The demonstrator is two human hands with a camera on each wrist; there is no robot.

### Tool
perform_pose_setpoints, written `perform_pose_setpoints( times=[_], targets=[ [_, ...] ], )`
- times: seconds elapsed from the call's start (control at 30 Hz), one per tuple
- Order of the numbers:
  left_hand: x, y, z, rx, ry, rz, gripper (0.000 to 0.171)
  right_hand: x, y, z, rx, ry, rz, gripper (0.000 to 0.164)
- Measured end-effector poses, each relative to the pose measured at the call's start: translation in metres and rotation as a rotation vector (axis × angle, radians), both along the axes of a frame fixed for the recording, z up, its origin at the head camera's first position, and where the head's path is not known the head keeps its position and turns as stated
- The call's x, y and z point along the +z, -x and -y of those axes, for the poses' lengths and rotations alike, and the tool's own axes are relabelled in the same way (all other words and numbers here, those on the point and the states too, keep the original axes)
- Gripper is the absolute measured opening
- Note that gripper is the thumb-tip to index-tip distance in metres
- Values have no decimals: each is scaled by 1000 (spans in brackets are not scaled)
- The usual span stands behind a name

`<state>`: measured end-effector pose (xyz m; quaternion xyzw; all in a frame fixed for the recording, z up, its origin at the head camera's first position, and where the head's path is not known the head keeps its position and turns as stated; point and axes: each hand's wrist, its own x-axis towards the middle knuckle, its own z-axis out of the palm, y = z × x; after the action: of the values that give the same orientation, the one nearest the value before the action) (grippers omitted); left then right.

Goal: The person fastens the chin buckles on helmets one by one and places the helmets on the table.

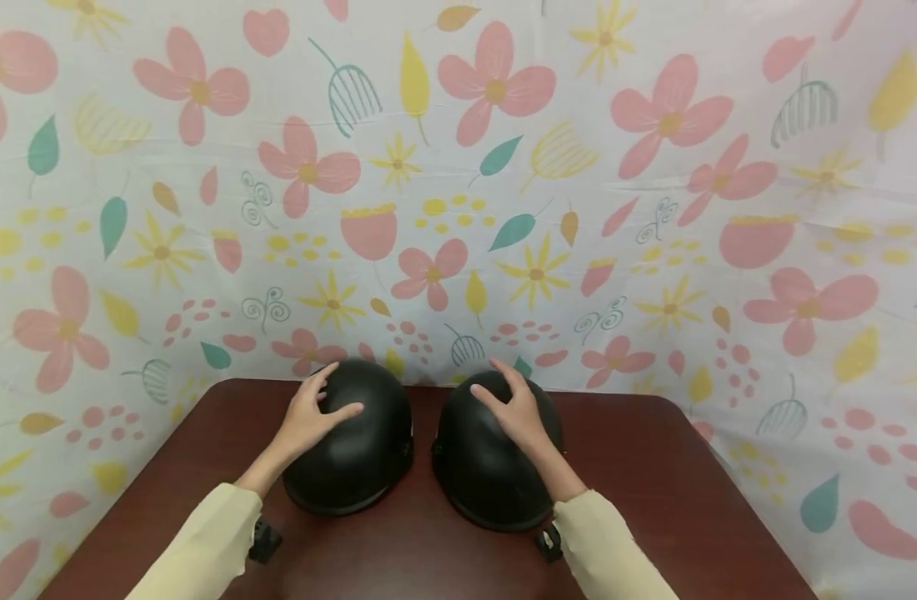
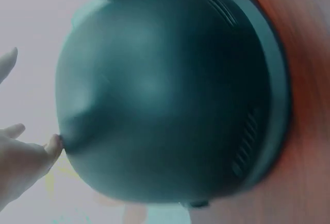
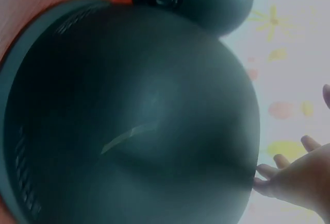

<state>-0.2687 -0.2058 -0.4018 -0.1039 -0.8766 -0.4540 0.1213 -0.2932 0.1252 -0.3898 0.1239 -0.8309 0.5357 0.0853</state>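
Note:
Two black helmets stand side by side on the table, domes up: a left helmet (image 1: 353, 450) and a right helmet (image 1: 488, 475). Over the upper left of the left one is my left hand (image 1: 307, 419), thumb spread from the fingers. In the left wrist view a fingertip (image 2: 53, 145) meets the edge of the smooth dome. My right hand (image 1: 520, 412) is at the top of the right helmet, fingers spread. Its fingertips (image 3: 264, 178) come right to the dome's edge in the right wrist view. Vent-like slots (image 2: 246, 141) show near the left helmet's rim.
The dark red-brown table (image 1: 383, 558) has rounded far corners. Behind it hangs a white cloth (image 1: 458, 192) printed with flowers and leaves. A narrow gap separates the helmets in the head view. Small black devices (image 1: 264, 542) sit at both wrists.

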Motion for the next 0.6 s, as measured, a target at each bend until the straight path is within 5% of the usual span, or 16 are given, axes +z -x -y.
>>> perform_pose_setpoints(
  times=[0.27, 0.6],
  targets=[
    [-17, 0, 36, 84, 54, 76, 84, -3, 2, 32, 44, 7, 10, 63],
    [-31, 7, 63, 1, -75, 287, 93, -10, 3, 70, 69, 52, 9, 60]
  ],
)
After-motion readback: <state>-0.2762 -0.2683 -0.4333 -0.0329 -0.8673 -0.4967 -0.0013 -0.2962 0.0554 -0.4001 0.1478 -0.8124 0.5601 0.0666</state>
